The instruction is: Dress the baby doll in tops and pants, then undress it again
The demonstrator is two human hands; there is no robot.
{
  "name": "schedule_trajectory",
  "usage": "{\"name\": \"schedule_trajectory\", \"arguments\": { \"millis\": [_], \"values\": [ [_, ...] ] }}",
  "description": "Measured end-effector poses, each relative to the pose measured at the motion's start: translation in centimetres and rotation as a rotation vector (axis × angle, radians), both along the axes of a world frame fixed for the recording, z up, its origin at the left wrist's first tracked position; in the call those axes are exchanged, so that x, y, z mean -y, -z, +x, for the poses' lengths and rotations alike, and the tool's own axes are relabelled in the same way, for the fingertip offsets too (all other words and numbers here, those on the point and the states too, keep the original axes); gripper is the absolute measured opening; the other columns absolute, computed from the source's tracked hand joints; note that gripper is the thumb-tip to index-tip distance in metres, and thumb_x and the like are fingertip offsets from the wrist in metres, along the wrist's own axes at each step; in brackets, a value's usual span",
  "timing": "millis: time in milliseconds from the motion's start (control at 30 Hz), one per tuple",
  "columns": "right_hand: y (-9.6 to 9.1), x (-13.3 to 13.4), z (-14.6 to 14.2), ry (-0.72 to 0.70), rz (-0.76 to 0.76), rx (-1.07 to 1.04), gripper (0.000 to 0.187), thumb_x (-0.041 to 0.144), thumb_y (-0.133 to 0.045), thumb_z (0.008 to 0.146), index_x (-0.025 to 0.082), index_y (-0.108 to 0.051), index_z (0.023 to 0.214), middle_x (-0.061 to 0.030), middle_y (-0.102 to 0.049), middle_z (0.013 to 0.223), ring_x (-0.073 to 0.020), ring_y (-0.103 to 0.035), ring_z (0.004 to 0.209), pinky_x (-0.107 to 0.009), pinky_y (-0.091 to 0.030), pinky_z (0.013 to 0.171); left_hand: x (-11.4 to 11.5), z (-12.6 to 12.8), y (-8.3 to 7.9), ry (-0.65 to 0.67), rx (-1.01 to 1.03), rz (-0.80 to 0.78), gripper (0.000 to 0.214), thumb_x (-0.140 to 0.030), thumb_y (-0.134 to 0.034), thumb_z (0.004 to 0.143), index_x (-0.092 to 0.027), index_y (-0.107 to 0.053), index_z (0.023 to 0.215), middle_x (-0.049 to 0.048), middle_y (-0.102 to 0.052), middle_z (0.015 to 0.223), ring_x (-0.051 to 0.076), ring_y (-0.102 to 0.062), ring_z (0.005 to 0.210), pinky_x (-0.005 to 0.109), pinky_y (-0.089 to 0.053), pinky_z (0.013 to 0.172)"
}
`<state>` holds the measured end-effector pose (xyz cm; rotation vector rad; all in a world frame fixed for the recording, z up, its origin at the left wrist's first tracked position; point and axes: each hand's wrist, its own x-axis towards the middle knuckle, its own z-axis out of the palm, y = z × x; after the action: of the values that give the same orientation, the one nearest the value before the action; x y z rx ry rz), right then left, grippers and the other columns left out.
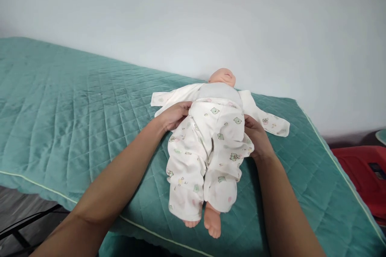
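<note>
A baby doll (222,76) lies on its back, head toward the wall and feet toward me. It wears white printed pants (208,140), pulled up over its middle, and a white long-sleeved top (268,122) with both sleeves spread out. My left hand (176,115) is closed at the left side of the waistband, thumb and fingers pinching the cloth. At the right side of the waist, my right hand (255,134) bends round the pants' edge; its fingertips are partly hidden behind the cloth. Bare doll feet (212,221) stick out of the pant legs.
Under the doll is a green quilted cover (90,116) with pale piping along its edge. A white wall (181,20) rises behind it. A red plastic object (358,172) stands beyond the right edge, and a dark metal frame (24,229) shows at lower left.
</note>
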<state>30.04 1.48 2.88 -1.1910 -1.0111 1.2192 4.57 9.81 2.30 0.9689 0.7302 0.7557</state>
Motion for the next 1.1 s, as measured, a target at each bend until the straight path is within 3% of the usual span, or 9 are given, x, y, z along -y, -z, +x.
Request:
{"name": "schedule_trajectory", "arguments": {
  "millis": [367, 533, 733, 900, 1100],
  "values": [
    [0.1, -0.1, -0.2, 0.006, 0.006, -0.028, 0.026, 0.033, -0.083, 0.068, 0.026, -0.070, 0.089, -0.0028, -0.078, 0.099, -0.0264, -0.073, 0.096, -0.041, -0.059, 0.083, 0.2, 0.9, 0.2, -0.058, 0.066, 0.014, 0.037, -0.005, -0.070, 0.064, -0.015, -0.076, 0.099, 0.0079, -0.078, 0.092, 0.028, -0.073, 0.096, 0.046, -0.057, 0.094],
    [-0.1, 0.1, -0.2, -0.001, 0.016, -0.017, 0.025, 0.031, -0.081, 0.068, 0.026, -0.068, 0.089, -0.0025, -0.077, 0.095, -0.0258, -0.072, 0.089, -0.040, -0.059, 0.077, 0.6, 1.4, -0.2, -0.120, 0.068, 0.106, 0.035, -0.009, -0.070, 0.063, -0.015, -0.075, 0.097, 0.0064, -0.079, 0.093, 0.028, -0.072, 0.098, 0.043, -0.057, 0.092],
    [-0.1, 0.1, -0.1, 0.064, -0.004, -0.017, 0.018, 0.023, -0.075, 0.066, 0.025, -0.067, 0.082, 0.0016, -0.073, 0.082, -0.0187, -0.067, 0.074, -0.030, -0.053, 0.063, 0.3, 1.2, 0.5, -0.111, 0.066, 0.157, 0.038, -0.006, -0.066, 0.061, -0.017, -0.075, 0.096, 0.0041, -0.078, 0.094, 0.027, -0.071, 0.098, 0.042, -0.057, 0.089],
    [-0.2, 0.4, 0.0, 0.115, -0.029, 0.056, 0.016, 0.025, -0.074, 0.068, 0.024, -0.068, 0.083, 0.0001, -0.072, 0.081, -0.0191, -0.066, 0.073, -0.028, -0.047, 0.056, -0.1, 0.6, 0.9, -0.067, 0.084, 0.134, 0.040, -0.004, -0.064, 0.058, -0.017, -0.076, 0.094, 0.0031, -0.078, 0.092, 0.025, -0.071, 0.096, 0.040, -0.056, 0.090],
    [0.7, 0.1, 0.8, 0.129, -0.003, 0.251, 0.016, 0.031, -0.074, 0.073, 0.024, -0.067, 0.084, 0.0005, -0.071, 0.083, -0.0184, -0.064, 0.074, -0.029, -0.048, 0.061, -0.5, 0.1, 1.1, -0.023, 0.000, 0.162, 0.036, -0.009, -0.067, 0.061, -0.017, -0.077, 0.094, 0.0032, -0.077, 0.092, 0.023, -0.070, 0.093, 0.036, -0.054, 0.086]
  ]
}}
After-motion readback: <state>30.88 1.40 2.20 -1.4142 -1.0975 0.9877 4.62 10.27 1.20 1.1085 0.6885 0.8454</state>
